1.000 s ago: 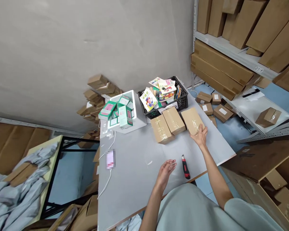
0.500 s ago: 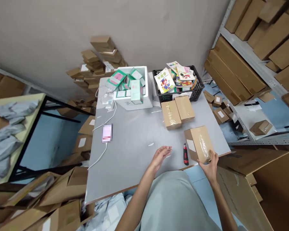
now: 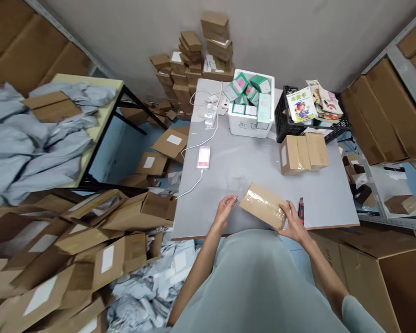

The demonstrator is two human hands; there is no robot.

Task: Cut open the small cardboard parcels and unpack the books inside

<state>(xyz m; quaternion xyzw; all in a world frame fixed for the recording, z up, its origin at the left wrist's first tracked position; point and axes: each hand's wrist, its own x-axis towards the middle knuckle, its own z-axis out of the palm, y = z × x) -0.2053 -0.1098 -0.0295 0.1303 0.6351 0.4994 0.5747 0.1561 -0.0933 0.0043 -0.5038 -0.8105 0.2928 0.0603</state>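
Note:
My right hand (image 3: 293, 225) grips one end of a taped cardboard box (image 3: 263, 206), which is held tilted above the table near its front edge. To the left of the box, my left hand (image 3: 226, 210) is closed in a pinch, its fingertips just short of the cardboard. Something small and thin seems to be between those fingertips, too small to make out. A red and black utility knife (image 3: 301, 211) lies on the table beside my right hand, partly hidden by it. Two more taped cardboard boxes (image 3: 300, 155) stand side by side farther back.
On the grey table (image 3: 229, 175) are a white foam bin (image 3: 251, 127) of green and white boxes, a black crate (image 3: 286, 118) of picture books, and a phone (image 3: 204, 158) on a cable. Cardboard boxes (image 3: 125, 259) pile up at left; a large open carton (image 3: 360, 245) stands at right.
My right hand has taken the box from the row beside the crate and carried it toward me, then left past the knife. My left hand stays pinched. The view has swung left.

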